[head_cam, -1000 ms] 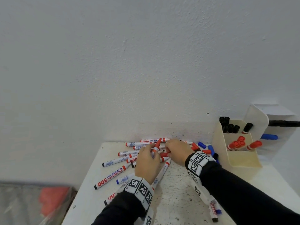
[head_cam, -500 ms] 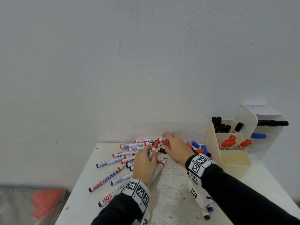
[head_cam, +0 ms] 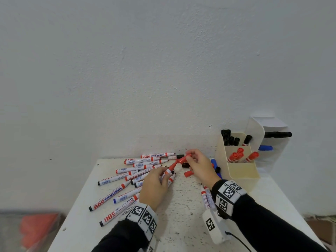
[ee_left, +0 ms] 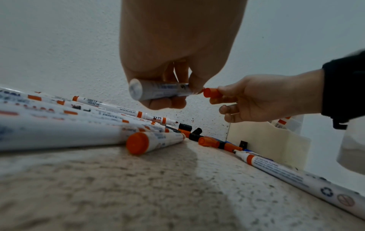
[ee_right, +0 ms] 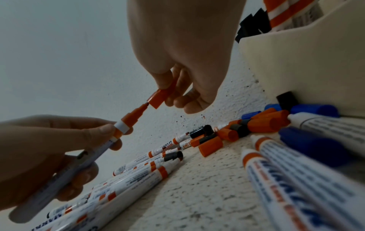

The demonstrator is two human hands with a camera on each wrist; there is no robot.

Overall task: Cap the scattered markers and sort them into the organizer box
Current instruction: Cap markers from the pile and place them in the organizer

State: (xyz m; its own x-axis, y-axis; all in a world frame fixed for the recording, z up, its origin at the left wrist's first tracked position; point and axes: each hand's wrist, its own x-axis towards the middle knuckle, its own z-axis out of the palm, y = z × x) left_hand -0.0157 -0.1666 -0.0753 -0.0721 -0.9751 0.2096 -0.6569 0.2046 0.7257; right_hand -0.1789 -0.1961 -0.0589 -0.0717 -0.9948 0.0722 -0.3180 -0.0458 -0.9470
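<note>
- Markers are our subject, and the one in play is a red marker [ee_right: 126, 121] held in the air above the counter [head_cam: 181, 215]; our left hand [head_cam: 154, 188] grips its white barrel with curled fingers, its bare tip pointing up toward the right
- our right hand [head_cam: 200, 166] pinches a red cap [ee_right: 162, 96] between thumb and fingertips; the cap's open mouth sits just at the tip, touching or nearly so, not yet pushed home
- we judge this capping step as begun but unfinished; the cap has yet to be seated before the marker can go into the box
- just below and left, a heap of uncapped markers [head_cam: 138, 170] lies fanned across the counter, mostly red-banded, at least one blue-lettered; none of these is sorted yet
- loose caps [ee_right: 237, 131] in red, black and blue lie in a cluster near the wall, beside the foot of the box; two more markers [head_cam: 206, 197] lie near our right wrist
- the organizer box [head_cam: 241, 171] stands at the right of the counter; black-capped markers [head_cam: 230, 140] fill a rear compartment, red-capped ones [head_cam: 238, 156] stand in the next, and the front section shows nothing in it
- by our reckoning the task is under way with a good share sorted, though the larger part is left
</note>
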